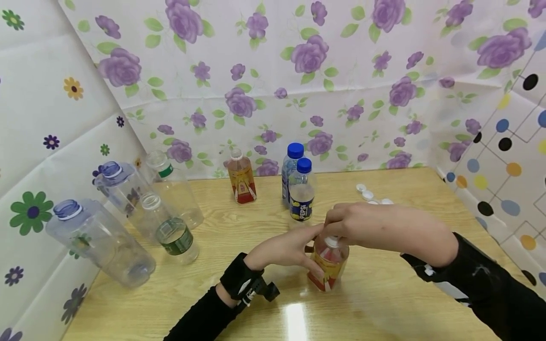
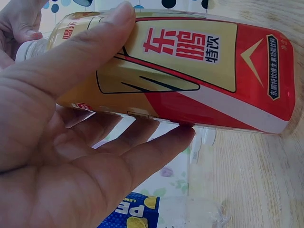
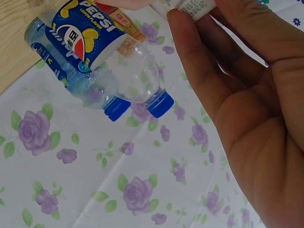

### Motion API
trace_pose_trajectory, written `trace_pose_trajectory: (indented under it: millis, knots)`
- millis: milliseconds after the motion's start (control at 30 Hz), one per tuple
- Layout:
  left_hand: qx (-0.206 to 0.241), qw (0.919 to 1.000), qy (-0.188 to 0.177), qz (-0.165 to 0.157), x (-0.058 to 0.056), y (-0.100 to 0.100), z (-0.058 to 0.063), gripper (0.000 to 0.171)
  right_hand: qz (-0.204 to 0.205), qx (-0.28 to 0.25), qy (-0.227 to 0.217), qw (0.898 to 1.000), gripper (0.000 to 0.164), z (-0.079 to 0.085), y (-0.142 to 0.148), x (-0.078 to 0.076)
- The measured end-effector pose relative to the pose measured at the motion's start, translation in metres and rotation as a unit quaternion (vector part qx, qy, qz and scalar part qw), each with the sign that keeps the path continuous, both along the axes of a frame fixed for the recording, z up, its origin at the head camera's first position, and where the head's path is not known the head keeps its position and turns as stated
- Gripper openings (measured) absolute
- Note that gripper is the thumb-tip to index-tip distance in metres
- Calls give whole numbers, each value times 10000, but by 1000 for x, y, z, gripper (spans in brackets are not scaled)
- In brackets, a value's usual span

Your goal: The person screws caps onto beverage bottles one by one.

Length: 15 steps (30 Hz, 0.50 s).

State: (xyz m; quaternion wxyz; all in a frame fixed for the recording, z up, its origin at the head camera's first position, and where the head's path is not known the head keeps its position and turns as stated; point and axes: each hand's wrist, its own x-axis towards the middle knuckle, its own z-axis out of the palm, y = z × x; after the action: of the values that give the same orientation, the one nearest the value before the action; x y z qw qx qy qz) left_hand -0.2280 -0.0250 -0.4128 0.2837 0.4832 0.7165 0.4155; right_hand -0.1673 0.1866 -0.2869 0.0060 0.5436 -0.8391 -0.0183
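A red and gold drink bottle (image 1: 329, 265) stands upright on the table. Around its body curl the fingers and thumb of my left hand (image 1: 290, 248); in the left wrist view the label of the drink bottle (image 2: 190, 57) faces the camera. My right hand (image 1: 362, 222) pinches the white cap (image 3: 202, 10) at the bottle's top, and printed characters show on the cap's side. Just behind the hands are two blue-capped bottles, the nearer a Pepsi bottle (image 1: 301, 199).
Several clear uncapped bottles stand at the left, among them a large jug-like bottle (image 1: 102, 241) and a green-labelled bottle (image 1: 177, 234). Another red and gold bottle (image 1: 242, 177) is at the back. Several loose white caps (image 1: 367, 194) lie behind my right forearm. Floral sheets border the wooden table (image 1: 239, 303).
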Motion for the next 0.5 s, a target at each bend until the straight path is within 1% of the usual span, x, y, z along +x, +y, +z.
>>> trace_pose_trajectory:
  millis: [133, 233, 367, 433, 500]
  knots:
    - [78, 10000, -14, -47, 0, 1, 0, 87, -118, 90, 41, 9999, 33, 1, 1, 2]
    - [110, 9999, -37, -83, 0, 1, 0, 84, -50, 45, 37, 10000, 39, 2, 3, 3]
    - [47, 10000, -30, -27, -1, 1, -2, 82, 32, 48, 5, 10000, 45, 3, 6, 2]
    - [31, 10000, -37, -11, 0, 1, -2, 82, 36, 93, -6, 10000, 44, 4, 6, 2]
    - [41, 9999, -118, -6, 0, 0, -3, 85, 39, 119, -31, 9999, 42, 4, 6, 1]
